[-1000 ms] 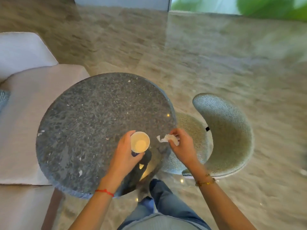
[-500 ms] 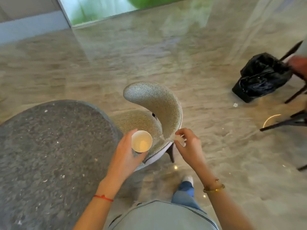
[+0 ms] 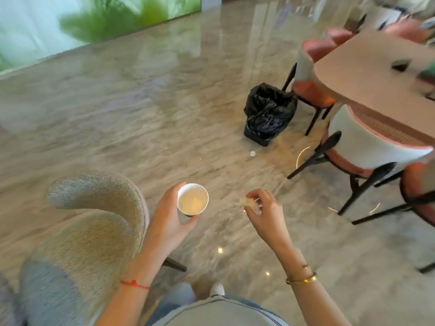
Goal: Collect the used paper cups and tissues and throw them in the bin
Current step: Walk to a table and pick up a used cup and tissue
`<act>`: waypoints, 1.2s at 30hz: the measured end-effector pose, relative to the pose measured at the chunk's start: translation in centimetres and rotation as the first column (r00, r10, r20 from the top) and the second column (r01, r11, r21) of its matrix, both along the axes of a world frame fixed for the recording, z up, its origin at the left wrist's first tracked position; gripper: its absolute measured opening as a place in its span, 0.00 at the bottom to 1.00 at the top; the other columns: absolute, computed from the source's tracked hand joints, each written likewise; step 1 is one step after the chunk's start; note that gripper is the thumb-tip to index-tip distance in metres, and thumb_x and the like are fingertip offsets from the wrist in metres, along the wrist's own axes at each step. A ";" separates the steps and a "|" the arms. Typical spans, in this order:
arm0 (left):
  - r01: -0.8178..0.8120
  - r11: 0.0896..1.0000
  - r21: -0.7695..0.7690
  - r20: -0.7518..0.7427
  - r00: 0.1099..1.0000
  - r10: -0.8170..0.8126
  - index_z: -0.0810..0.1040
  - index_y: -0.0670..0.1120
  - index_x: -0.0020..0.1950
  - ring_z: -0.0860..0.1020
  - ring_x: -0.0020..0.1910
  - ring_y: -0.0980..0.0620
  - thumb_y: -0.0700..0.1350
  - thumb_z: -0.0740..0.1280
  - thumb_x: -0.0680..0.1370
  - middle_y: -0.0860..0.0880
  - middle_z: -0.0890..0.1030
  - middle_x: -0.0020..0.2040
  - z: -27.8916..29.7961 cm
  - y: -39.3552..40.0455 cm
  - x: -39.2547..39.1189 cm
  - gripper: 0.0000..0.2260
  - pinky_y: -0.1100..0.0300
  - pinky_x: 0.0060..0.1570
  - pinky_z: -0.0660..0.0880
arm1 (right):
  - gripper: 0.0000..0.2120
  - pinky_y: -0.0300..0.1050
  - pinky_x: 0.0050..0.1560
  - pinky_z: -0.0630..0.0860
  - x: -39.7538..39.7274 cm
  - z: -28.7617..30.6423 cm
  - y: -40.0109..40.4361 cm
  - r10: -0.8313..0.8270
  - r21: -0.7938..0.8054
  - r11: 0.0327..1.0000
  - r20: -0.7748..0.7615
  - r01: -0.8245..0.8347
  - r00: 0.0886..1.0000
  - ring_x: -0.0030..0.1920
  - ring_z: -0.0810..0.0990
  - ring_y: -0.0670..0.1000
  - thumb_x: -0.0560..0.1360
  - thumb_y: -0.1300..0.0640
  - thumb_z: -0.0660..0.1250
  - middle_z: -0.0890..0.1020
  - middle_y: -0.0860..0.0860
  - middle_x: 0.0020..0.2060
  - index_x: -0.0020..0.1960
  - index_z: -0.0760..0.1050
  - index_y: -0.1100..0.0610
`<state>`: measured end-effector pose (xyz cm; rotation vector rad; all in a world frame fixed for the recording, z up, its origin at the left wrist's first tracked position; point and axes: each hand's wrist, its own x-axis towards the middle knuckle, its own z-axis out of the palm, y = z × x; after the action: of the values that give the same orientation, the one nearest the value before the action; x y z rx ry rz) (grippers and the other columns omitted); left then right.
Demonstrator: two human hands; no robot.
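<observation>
The left hand grips a white paper cup just below the middle of the frame, thumb and fingers curled round its wall, the cup upright with its open mouth facing the camera and a pale residue at the bottom. To its right, apart from the cup, the right hand pinches a small crumpled tissue between thumb and fingertips, the other fingers curled. No writing or label can be read on the cup or anywhere else.

The bin, lined with a black bag, stands on the floor in the upper right of the frame, well apart from both hands. A small white scrap lies on the floor just in front of it.

The floor is glossy, beige, veined stone. A grey speckled chair fills the lower left; pink-and-white chairs with black legs and a tan table crowd the right edge, blurred. Blurred greenery shows at upper left.
</observation>
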<state>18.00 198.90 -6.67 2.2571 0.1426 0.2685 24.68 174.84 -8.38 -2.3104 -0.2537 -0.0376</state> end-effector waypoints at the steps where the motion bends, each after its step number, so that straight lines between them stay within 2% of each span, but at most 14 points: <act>1: 0.014 1.000 -0.003 0.006 1.000 -0.014 0.68 0.46 0.70 0.72 0.64 0.51 0.46 0.78 0.67 0.50 0.74 0.66 0.0 -1.0 1.8 0.34 0.57 0.63 0.69 | 0.11 0.37 0.45 0.74 1.3 0.0 -1.2 -0.021 -0.002 1.000 -0.002 0.021 1.000 0.45 0.77 0.43 0.72 0.61 0.71 0.78 0.46 0.47 0.52 0.75 0.51; 4: 0.057 0.998 0.004 0.007 0.998 -0.057 0.68 0.46 0.70 0.73 0.63 0.51 0.46 0.78 0.67 0.50 0.74 0.65 -0.2 -3.4 7.1 0.34 0.54 0.62 0.71 | 0.11 0.34 0.44 0.73 5.3 -0.2 -4.1 -0.086 0.004 0.996 -0.011 0.086 0.996 0.45 0.77 0.43 0.71 0.61 0.71 0.79 0.46 0.47 0.52 0.75 0.51; 11: 0.164 0.986 0.014 0.021 0.986 -0.165 0.69 0.46 0.69 0.74 0.62 0.51 0.46 0.79 0.67 0.52 0.74 0.65 -1.9 -7.5 21.4 0.34 0.54 0.60 0.72 | 0.11 0.40 0.48 0.73 16.3 -2.2 -8.9 -0.228 0.012 0.974 -0.027 0.228 0.973 0.46 0.76 0.46 0.71 0.62 0.71 0.78 0.46 0.47 0.52 0.75 0.54; 19: 0.257 0.966 0.036 0.075 0.963 -0.259 0.67 0.50 0.70 0.73 0.63 0.52 0.47 0.78 0.67 0.55 0.73 0.66 -1.7 -11.3 41.8 0.34 0.50 0.59 0.73 | 0.10 0.37 0.47 0.71 35.0 -1.2 -13.7 -0.305 -0.019 0.952 0.004 0.305 0.952 0.47 0.75 0.44 0.72 0.60 0.69 0.77 0.45 0.48 0.52 0.74 0.51; 23: 0.309 0.947 0.085 0.103 0.943 -0.317 0.67 0.49 0.70 0.74 0.62 0.51 0.47 0.78 0.68 0.54 0.73 0.67 -0.7 -13.2 51.9 0.34 0.53 0.60 0.72 | 0.09 0.31 0.43 0.69 43.8 -0.1 -15.5 -0.333 -0.006 0.943 0.030 0.333 0.942 0.45 0.74 0.41 0.72 0.58 0.69 0.75 0.43 0.46 0.50 0.73 0.50; 31: 0.319 0.944 0.083 0.066 0.944 -0.324 0.67 0.49 0.70 0.74 0.61 0.51 0.47 0.78 0.67 0.53 0.73 0.66 -2.1 -17.4 69.4 0.35 0.54 0.58 0.73 | 0.10 0.30 0.44 0.69 59.6 -1.3 -19.8 -0.382 0.003 0.924 -0.021 0.382 0.924 0.45 0.74 0.40 0.72 0.59 0.69 0.75 0.41 0.45 0.49 0.73 0.48; 36: 0.294 0.954 0.061 0.042 0.954 -0.296 0.67 0.52 0.70 0.72 0.59 0.55 0.49 0.78 0.66 0.59 0.72 0.64 -4.3 -20.7 80.9 0.35 0.61 0.53 0.69 | 0.09 0.29 0.42 0.68 71.9 -2.7 -23.2 -0.347 -0.020 0.938 -0.046 0.346 0.937 0.44 0.73 0.41 0.73 0.60 0.68 0.75 0.44 0.47 0.50 0.73 0.49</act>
<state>98.87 178.18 -11.01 2.2858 -0.2314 0.1712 96.62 151.62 -11.04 -2.3382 0.1822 -0.1575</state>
